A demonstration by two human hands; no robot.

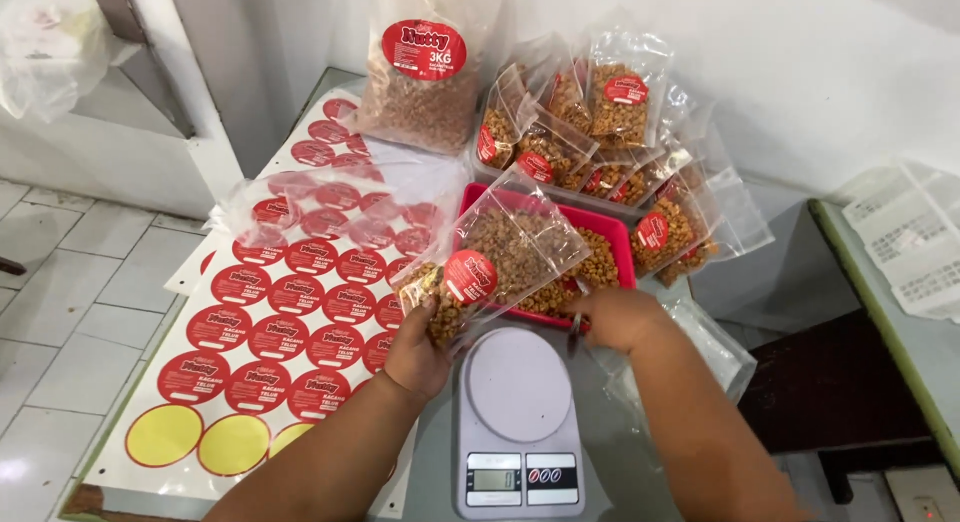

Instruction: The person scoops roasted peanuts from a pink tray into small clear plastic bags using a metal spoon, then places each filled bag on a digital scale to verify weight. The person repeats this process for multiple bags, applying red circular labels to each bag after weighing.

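Below centre, a kitchen scale (518,422); above it a labelled snack bag (495,262) is clasped by the left hand (418,354), ready for weighing; the right hand (622,317) is closed on a scoop handle (577,330) at the red tray (612,224).

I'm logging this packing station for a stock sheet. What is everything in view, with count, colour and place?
Clear plastic pouch of brown coated nuts with round red label: one, held above the scale.
White digital kitchen scale: one, white and grey, bottom centre.
Red plastic tray of loose nuts: one, behind the scale.
Large clear bag of nuts: one, red label, top centre.
Filled small pouches: about a dozen, exact count unclear, piled top right.
Sheet of round red stickers: one on top, others beneath, left; yellow blanks at its near end.
Empty clear pouches: a few, on the sheet.
Left hand: grips the pouch's lower corner.
Right hand: at the tray's front edge.
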